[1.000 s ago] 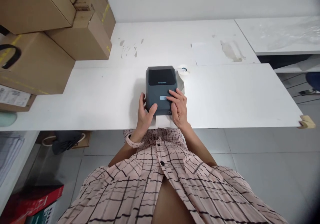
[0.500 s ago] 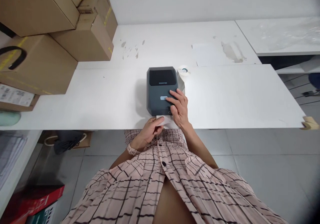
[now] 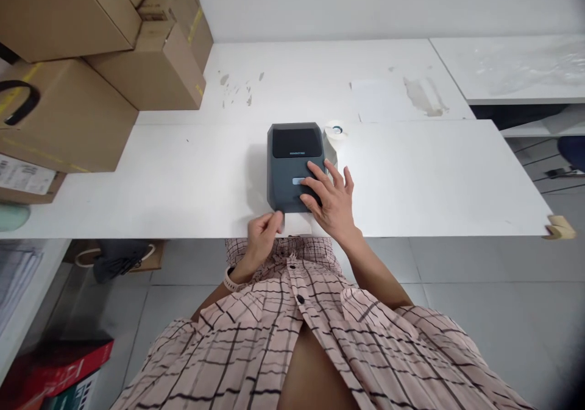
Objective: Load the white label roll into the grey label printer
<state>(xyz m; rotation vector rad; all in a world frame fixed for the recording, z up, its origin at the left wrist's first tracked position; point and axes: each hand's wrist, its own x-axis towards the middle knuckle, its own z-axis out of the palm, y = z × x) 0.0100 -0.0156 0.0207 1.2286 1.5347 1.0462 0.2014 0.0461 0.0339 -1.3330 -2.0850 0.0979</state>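
Note:
A dark grey label printer (image 3: 287, 169) with a black window sits at the front of the white table. My right hand (image 3: 336, 206) lies over its right side with fingers spread, one fingertip at the light oblong button (image 3: 298, 181). From the printer's front edge a white label strip (image 3: 298, 223) sticks out toward me. My left hand (image 3: 264, 234) is at the front left corner of the printer, beside the strip, with fingers curled in and thumb close to them. Whether anything is between those fingers is hidden. A label roll (image 3: 336, 131) stands behind the printer's right side.
Cardboard boxes (image 3: 150, 69) are stacked at the left of the white table (image 3: 434, 178). A sheet of white paper (image 3: 372, 99) lies toward the back. A tan corner guard (image 3: 560, 227) covers the front right corner. The table's front edge is close to my body.
My left hand has come off the label strip and moved left to the printer's corner. My right hand has spread its fingers more and stays over the button.

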